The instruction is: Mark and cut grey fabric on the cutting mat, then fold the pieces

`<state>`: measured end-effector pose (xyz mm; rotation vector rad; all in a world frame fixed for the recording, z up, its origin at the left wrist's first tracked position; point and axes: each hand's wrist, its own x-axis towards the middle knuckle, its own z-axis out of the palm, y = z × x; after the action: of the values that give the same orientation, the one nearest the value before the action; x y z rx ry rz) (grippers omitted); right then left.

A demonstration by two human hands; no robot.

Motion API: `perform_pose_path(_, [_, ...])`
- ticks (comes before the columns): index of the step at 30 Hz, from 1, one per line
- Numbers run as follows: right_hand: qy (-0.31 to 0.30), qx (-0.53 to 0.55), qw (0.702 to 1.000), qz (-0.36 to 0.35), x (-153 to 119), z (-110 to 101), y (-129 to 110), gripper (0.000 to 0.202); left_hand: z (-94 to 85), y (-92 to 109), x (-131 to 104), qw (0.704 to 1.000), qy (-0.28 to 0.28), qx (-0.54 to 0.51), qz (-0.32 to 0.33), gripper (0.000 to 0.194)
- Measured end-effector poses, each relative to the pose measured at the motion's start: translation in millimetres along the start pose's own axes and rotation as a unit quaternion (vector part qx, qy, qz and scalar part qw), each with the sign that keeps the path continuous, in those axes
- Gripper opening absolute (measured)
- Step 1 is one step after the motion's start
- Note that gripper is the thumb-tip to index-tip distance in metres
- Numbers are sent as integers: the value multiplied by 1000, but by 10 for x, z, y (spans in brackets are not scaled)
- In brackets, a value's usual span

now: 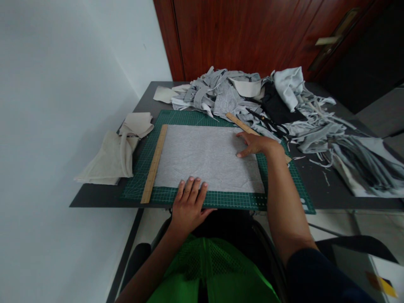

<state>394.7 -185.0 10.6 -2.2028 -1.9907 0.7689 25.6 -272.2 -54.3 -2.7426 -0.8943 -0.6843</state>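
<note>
A grey rectangle of fabric lies flat on a green cutting mat. My left hand rests at its near edge, fingertips on the cloth, fingers spread and holding nothing. At the fabric's far right corner, my right hand touches the cloth with thumb and fingers apart. One wooden ruler runs along the fabric's left edge. Another wooden ruler slants past the right side, partly hidden under my right hand and forearm. Black scissors lie just beyond the right hand.
Grey fabric scraps are heaped along the back of the dark table. Beige cloth pieces overhang its left edge beside the wall. Folded grey cloths lie at the right. A wooden door stands behind.
</note>
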Motion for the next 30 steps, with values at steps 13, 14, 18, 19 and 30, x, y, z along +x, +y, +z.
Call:
perform_pose_path(13, [142,125,981,38,-7,-17,258,47,5,-6,-9,1000,-1,-3,-19,74])
perform_pose_path(14, [174,124,975,58,8,-16,292,41,6,-8,-9,1000,1,-3,-18,74])
perform_pose_path(18, [244,100,960,93,71,-2,346,40,8,-27,-7,1000,8,7,-12,73])
perform_pose_path(19, [260,95,956,99,83,7,345,41,10,-34,-6,1000,10,12,-10,73])
perform_pose_path(30, [370,55,895,243,117,51,263,49,36,-87,-14,999,9,47,19,73])
